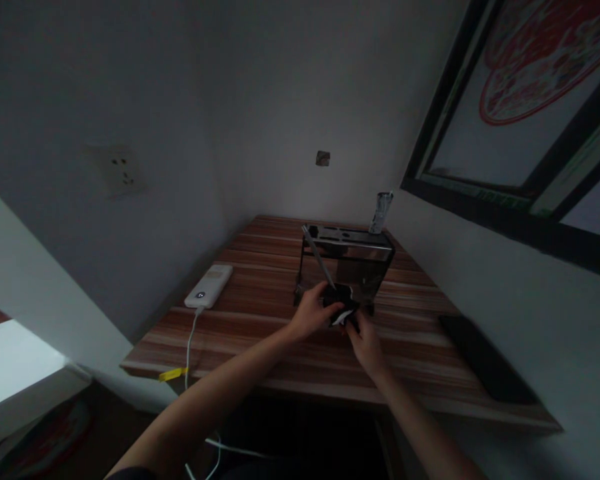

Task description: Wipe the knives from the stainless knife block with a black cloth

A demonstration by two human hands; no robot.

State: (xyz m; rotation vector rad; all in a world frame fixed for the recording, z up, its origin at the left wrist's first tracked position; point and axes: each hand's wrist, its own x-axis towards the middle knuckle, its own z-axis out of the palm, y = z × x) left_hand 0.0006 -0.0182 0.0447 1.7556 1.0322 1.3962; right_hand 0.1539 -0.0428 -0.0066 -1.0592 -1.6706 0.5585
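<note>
A dark knife rack (353, 235) with a slotted top stands on the wood-grain table (250, 303). In front of it my left hand (313, 312) is closed around a black, soft-looking piece with white patches (344, 315). My right hand (364, 339) pinches the lower right side of the same black piece. A long, thin grey strip (320, 257) slants up and left from the bundle, overlapping the rack's left side. Whether it is a blade or a rod is too dim to tell. A silvery wrapped object (381, 212) stands upright on the rack's right end.
A white power bank (209, 287) lies at the left, its white cable (190, 340) running over the front edge near a yellow tag (173, 374). A flat black slab (485, 357) lies along the right wall. A framed picture (510, 107) hangs above.
</note>
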